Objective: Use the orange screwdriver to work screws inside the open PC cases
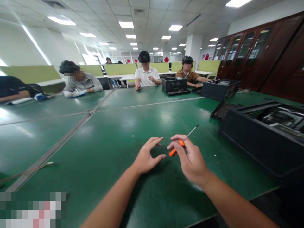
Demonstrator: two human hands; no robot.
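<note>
Green table [106, 123] filled most of the view, glossy, with ceiling lights reflected in it and grey seams [61, 139] between sections. Small white bits lay on it; a thin cable [28, 173] with a pale end crossed the seam at left. Office room: yellow-green partitions [121, 69] behind, dark wood cabinets [247, 50] with glass doors at right, ceiling lights [126, 25] overhead.

Three black cases stood along the right side. Near case [249, 139] was open on top, with metal and dark parts inside, probably computer internals, but too blurred to name. Middle case [212, 90] also showed parts in its top; far case [174, 84] had a dark panel lying at its base.

Across the table: white-shirted person [146, 76], brown-shirted person [190, 76], grey-sleeved person [82, 82], plus a dark sleeve [14, 88] at far left.

Left hand [146, 158] was empty, fingers spread and curved, thumb apart. Right hand [193, 161] pinched the orange screwdriver [181, 142] between thumb and fingers above the table, shaft slanting up and away to the right.
</note>
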